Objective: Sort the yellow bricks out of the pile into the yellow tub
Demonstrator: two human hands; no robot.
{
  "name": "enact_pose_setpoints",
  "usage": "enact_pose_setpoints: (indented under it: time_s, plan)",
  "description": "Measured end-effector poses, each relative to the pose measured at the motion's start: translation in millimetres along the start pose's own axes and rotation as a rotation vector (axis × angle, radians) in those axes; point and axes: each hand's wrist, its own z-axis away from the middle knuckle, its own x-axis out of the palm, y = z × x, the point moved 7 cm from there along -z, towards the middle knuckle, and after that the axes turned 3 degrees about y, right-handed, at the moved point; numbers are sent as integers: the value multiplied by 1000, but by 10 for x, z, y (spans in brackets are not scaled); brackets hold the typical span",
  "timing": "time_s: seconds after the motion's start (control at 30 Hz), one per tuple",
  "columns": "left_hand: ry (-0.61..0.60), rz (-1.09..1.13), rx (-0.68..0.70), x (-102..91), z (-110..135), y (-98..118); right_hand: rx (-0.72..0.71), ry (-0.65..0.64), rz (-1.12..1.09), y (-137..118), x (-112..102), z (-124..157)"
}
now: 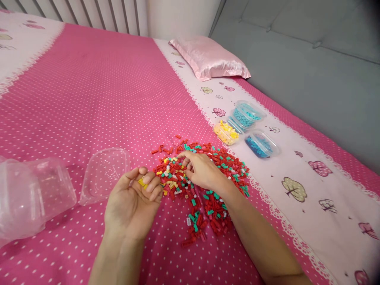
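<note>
A heap of small bricks [219, 174], mostly red with green, yellow and white ones, lies on the pink dotted bedsheet [97, 99]. My left hand [133, 202] is palm up beside the heap, fingers curled around a few yellow bricks [142, 182]. Palm down on the heap rests my right hand [200, 170], its fingertips pinching among the bricks at the heap's left side; what they grip is too small to name.
Three clear tubs stand to the right: yellow bricks [227, 132], light blue bricks [246, 114], dark blue bricks [260, 145]. An empty clear tub [29, 196] lies on its side at left, its lid [103, 174] next to it. A pink pillow [208, 57] and a grey headboard [311, 67] lie beyond.
</note>
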Motion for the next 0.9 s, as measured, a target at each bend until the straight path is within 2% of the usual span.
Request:
enact_pose_setpoints:
  time_s: [0.33, 0.5, 0.57, 0.73, 0.9]
  plan:
    - [1, 0, 6, 8, 6, 9, 52, 108, -51, 126, -325, 24]
    - [-5, 5, -2, -1, 1, 4, 139, 316, 155, 255, -541, 45]
    - [1, 5, 0, -6, -2, 8, 147, 291, 164, 226, -513, 39]
    - [-6, -1, -4, -1, -1, 8, 123, 81, 122, 56, -258, 13]
    - [-4, -1, 3, -4, 17, 19, 97, 25, 174, 10, -115, 1]
